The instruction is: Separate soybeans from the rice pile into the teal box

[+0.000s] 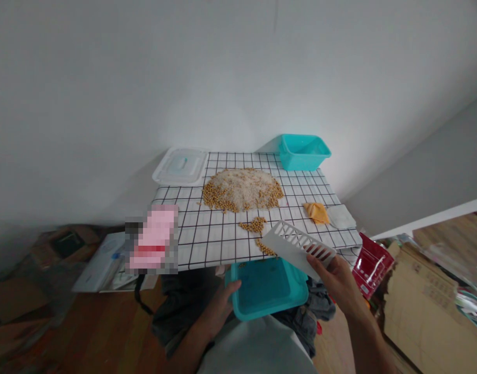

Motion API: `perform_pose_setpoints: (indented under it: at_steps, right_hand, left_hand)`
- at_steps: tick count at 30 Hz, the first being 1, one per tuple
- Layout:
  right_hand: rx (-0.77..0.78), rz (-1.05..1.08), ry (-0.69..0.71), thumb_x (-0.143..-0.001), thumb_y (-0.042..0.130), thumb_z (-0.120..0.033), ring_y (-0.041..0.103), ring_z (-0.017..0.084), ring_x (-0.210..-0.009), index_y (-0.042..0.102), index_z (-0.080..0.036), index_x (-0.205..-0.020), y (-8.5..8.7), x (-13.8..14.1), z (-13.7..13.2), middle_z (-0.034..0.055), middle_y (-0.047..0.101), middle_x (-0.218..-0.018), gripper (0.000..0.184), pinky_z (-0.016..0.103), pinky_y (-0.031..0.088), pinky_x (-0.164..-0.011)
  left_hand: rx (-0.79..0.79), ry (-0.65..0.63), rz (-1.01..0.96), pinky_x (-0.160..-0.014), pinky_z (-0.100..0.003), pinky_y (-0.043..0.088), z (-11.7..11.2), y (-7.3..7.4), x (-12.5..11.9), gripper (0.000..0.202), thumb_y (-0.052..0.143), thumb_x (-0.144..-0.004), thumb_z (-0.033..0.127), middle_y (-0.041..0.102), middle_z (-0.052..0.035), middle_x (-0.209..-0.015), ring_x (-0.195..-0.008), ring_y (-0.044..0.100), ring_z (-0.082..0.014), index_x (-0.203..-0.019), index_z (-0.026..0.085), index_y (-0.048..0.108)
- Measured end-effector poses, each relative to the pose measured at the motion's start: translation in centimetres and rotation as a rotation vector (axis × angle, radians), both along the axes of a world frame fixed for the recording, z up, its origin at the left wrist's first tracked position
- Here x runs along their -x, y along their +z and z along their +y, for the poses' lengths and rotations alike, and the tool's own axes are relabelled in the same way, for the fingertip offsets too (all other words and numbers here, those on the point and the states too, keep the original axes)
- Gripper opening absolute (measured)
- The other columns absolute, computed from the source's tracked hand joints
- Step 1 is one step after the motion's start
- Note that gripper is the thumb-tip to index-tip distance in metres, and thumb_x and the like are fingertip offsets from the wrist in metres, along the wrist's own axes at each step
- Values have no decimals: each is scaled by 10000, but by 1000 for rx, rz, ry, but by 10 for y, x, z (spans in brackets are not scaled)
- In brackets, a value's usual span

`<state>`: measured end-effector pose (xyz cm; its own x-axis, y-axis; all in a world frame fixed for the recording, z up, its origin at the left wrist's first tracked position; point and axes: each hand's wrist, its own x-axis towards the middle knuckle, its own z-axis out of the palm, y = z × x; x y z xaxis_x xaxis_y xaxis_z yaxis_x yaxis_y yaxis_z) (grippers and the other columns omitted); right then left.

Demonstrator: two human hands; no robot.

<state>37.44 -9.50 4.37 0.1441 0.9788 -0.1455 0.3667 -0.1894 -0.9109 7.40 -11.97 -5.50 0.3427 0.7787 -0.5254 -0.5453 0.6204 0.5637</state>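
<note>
My left hand (223,301) is closed on the left rim of a teal plastic tub (267,285), held over my lap at the table's front edge. In my right hand (335,280) is a flat white slotted plastic piece (295,244), gripped at its right end and tilted above the tabletop. Close to its left edge lie two small groups of yellow beans (256,225), one reaching the table edge above the tub. Farther back spreads a broad heap of white rice-like grains (244,187) mixed with similar beans, which show mostly around its border.
On the grid-patterned table (207,234) are a clear plastic lid (182,166) at back left and another teal tub (304,153) at back right. An orange cloth (317,213) and a white cloth (341,217) lie right. A pink, blurred-out object (155,236) occupies the left front corner.
</note>
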Motion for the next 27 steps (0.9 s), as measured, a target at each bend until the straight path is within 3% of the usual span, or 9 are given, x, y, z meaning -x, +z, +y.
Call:
perform_pose_setpoints:
  at_steps: [9, 15, 19, 22, 27]
  right_hand:
    - [35, 70, -10, -867, 679, -546, 721, 332, -1027, 731, -186, -1184, 2, 2, -11, 94, 778, -1109, 482, 447, 579, -884]
    - [49, 75, -46, -826, 689, -614, 742, 325, -942, 755, -173, -1149, 8, 12, -18, 108, 793, -1024, 551, 428, 608, -811]
    - [27, 86, -71, -817, 692, -623, 741, 337, -951, 764, -170, -1115, 11, 12, -19, 119, 787, -1066, 547, 446, 606, -817]
    - [-14, 52, -55, -826, 697, -592, 730, 356, -1001, 772, -189, -1108, 14, 2, -9, 108, 788, -1074, 497, 473, 593, -871]
    - [-149, -16, -74, -867, 685, -524, 700, 339, -1091, 743, -193, -1187, 20, -15, 30, 93, 765, -1167, 464, 472, 544, -971]
  left_hand:
    - [5, -25, 29, -1188, -489, 382, 1, -2, 3, 538, 690, -891, 344, 630, -95, -1425, -1399, 506, -315, -1393, 219, 544]
    - [-8, -23, 26, -1197, -507, 367, 0, -9, 3, 567, 678, -899, 353, 595, -67, -1468, -1414, 488, -308, -1432, 267, 505]
    - [-34, -28, 57, -1216, -542, 324, 0, -11, 5, 510, 700, -878, 355, 606, -67, -1455, -1468, 405, -332, -1362, 247, 581]
    - [-61, -32, 59, -1223, -562, 301, 0, -8, 5, 492, 713, -864, 348, 636, -64, -1420, -1484, 372, -340, -1335, 255, 605]
    - [-25, -16, 13, -1196, -529, 359, -1, -4, 3, 534, 660, -913, 363, 613, -69, -1447, -1421, 478, -319, -1420, 264, 524]
